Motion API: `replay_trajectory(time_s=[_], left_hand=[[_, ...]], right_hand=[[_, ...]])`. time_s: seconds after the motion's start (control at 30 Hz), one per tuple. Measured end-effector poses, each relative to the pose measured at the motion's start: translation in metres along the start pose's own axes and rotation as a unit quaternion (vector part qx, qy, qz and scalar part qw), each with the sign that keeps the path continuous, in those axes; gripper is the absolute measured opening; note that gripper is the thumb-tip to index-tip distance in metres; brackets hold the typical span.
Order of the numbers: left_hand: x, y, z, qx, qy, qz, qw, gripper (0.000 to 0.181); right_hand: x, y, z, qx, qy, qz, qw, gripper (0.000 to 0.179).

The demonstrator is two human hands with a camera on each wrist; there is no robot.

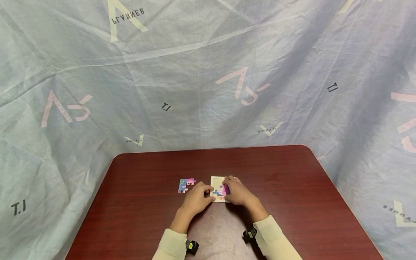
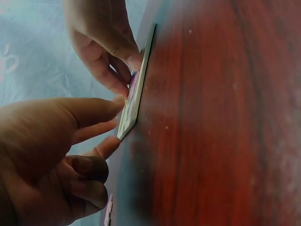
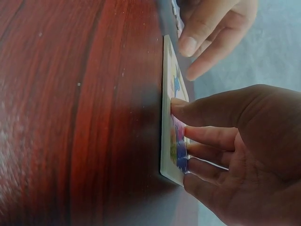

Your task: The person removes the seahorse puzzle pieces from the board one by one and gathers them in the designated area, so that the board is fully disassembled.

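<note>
A small jigsaw puzzle tray [image 1: 212,181] with a pale rim lies flat on the table. Its lower part shows pink, blue and purple picture pieces, while bare backing shows at the upper left. My left hand [image 1: 196,199] holds the tray's left side, thumb at the near corner and forefinger farther up the edge. Over the tray's right half, my right hand [image 1: 239,192] grips a purple puzzle piece [image 1: 226,189] between thumb and fingers. In the right wrist view that thumb is by the near rim and the fingers reach the far side; the hand hides much of the tray in the head view.
Loose blue and pink puzzle pieces [image 1: 182,185] lie to the left of the tray, beside my left hand. The dark red wooden table [image 1: 146,216] has rounded far corners. A grey printed cloth [image 1: 195,72] hangs behind it and along its sides.
</note>
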State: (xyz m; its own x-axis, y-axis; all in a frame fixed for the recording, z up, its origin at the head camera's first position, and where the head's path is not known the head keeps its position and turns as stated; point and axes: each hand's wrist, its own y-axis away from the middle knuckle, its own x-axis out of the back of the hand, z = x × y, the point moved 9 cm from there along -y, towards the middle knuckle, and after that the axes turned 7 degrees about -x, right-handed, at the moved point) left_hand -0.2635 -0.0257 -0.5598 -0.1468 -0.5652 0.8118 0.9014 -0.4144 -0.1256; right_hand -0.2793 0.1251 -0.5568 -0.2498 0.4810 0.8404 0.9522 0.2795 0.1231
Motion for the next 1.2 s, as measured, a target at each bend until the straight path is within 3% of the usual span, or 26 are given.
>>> replay_trajectory(time_s=[0.57, 0.7, 0.87, 1.2], left_hand=[[-0.008, -0.005, 0.008, 0.013, -0.027, -0.031, 0.9991, 0.037], [-0.009, -0.007, 0.013, 0.017, -0.054, -0.038, 0.9977, 0.037], [-0.009, -0.009, 0.019, 0.015, -0.097, -0.034, 0.9946, 0.036], [-0.009, -0.013, 0.022, 0.021, -0.114, -0.029, 0.9929, 0.032]], right_hand=[[-0.001, -0.001, -0.001, 0.004, -0.002, 0.003, 1.0, 0.049], [-0.001, -0.001, -0.001, 0.006, -0.003, 0.003, 1.0, 0.049], [0.0, -0.001, 0.0, 0.003, -0.006, 0.002, 1.0, 0.049], [0.0, -0.003, 0.002, -0.004, -0.008, 0.0, 1.0, 0.05]])
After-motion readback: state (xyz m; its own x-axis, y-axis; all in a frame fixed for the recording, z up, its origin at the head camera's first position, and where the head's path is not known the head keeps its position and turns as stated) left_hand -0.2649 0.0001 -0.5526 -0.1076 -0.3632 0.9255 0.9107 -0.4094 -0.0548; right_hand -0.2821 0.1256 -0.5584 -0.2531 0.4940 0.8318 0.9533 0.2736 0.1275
